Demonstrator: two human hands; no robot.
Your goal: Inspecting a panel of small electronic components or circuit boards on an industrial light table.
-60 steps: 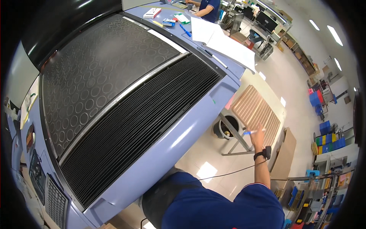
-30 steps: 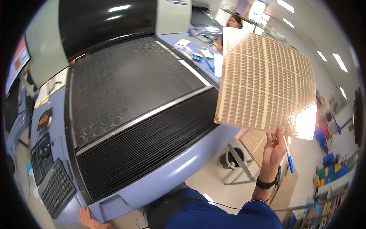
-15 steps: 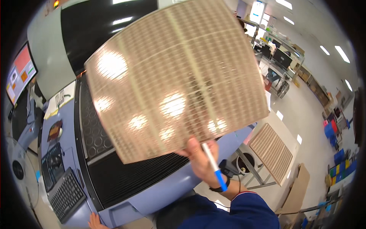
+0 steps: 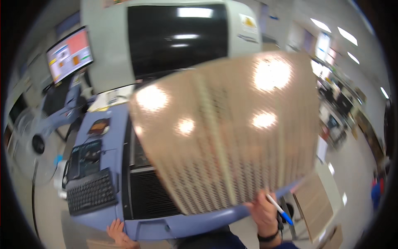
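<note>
My right hand (image 4: 264, 211) grips the near edge of a large, thin, copper-coloured panel (image 4: 232, 137), which looks like a sheet of circuit boards. Rows of fine pattern and paler strips run across it, with bright lamp reflections on top. The panel is held tilted above a blue-grey machine bed. A white marker pen with a blue cap (image 4: 280, 209) is also tucked in that hand, pointing down to the right. My left hand (image 4: 119, 234) rests at the machine's front edge, fingers stretched out and holding nothing.
Left of the panel are a keyboard (image 4: 92, 191), a dark pad (image 4: 85, 157) and papers (image 4: 110, 98) on the machine (image 4: 232, 214). A monitor (image 4: 70, 55) stands beyond them. A fan (image 4: 38, 143) is far left. Another brown panel (image 4: 313, 203) leans at right.
The view has swung, shifting the machine and keyboard rightward in it. The panel sits lower and farther right, at a different tilt, still in my right hand. My left hand stays at the machine's edge.
</note>
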